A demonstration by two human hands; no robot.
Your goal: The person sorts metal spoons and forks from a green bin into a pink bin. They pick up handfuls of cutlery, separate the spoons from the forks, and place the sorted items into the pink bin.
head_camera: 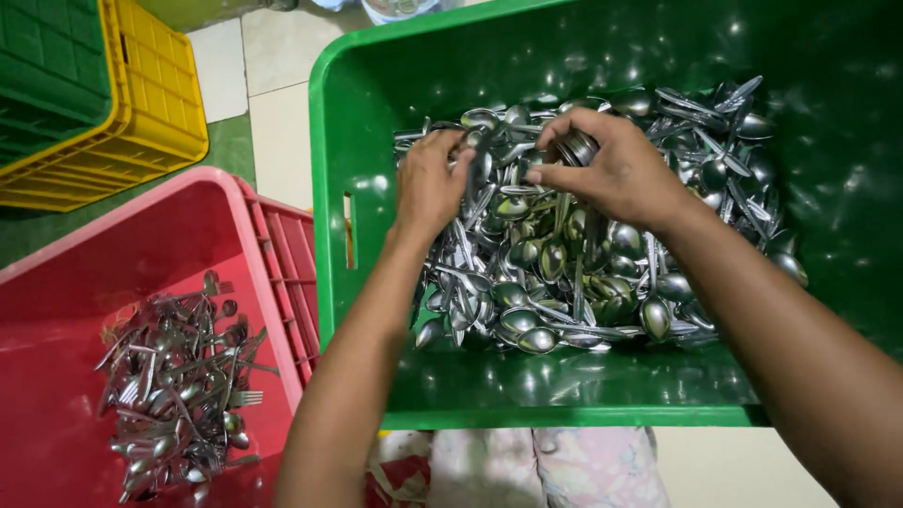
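Nearest, at 6 o'clock below the crate rim, a patch of pale patterned cloth (555, 466), probably the person's lap. At 8 o'clock the red crate (56, 376) holds a smaller tangle of forks and mixed cutlery (179, 381), well apart from both hands. Centre frame, the green crate (329, 188) carries a heaped pile of steel spoons (555, 282), bowls and handles crossed every way, the plastic floor wet-looking and glossy around it. Left hand (428, 183) lies at the pile's 11 o'clock edge, fingers curled down into the spoons; whether it grips any I cannot tell, the fingertips being buried. Right hand (611, 165) sits at about 1 o'clock on the heap, closed around a nested bundle of spoons (576, 146), thumb pressing across the handles. Judged handling: each spoon light, rigid, smooth and likely slick (the shine suggests rinse water); a stacked bundle gains weight and wants to fan or slide, so a pinch across the handles near the necks, bowls nested, looks surest. Loose ones snag on neighbours when lifted. Farthest, at 10 o'clock, a yellow crate (155, 103) with a dark green crate (52, 66) nested inside, on pale floor tiles (277, 85).
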